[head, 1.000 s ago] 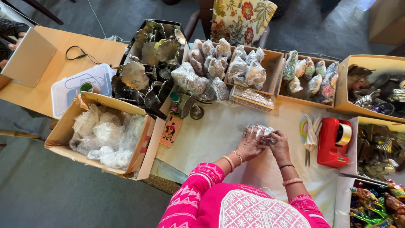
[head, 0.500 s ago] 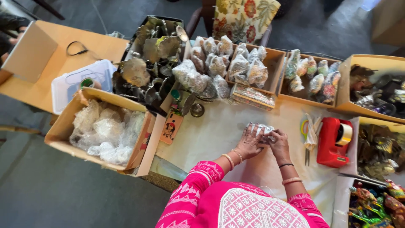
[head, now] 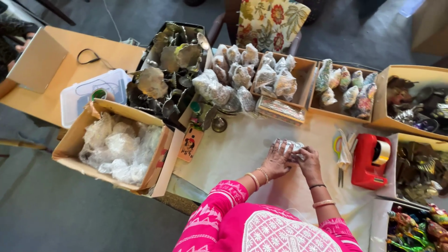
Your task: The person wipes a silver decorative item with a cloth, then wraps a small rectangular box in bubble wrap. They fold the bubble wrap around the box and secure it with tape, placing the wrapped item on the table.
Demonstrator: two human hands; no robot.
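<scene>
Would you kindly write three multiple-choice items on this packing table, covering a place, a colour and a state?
1. Where is the tape dispenser?
A. right of the hands
B. left of the hands
C. inside a box

2. What colour is it?
A. blue
B. red
C. green

3. What are both hands doing?
A. hanging free
B. holding scissors
C. pressing on a bubble-wrapped bundle

Answers: 1 A, it stands on the white cloth beyond the right hand. 2 B, its body is plainly red. 3 C, the left hand and right hand lie on the bundle.
</scene>
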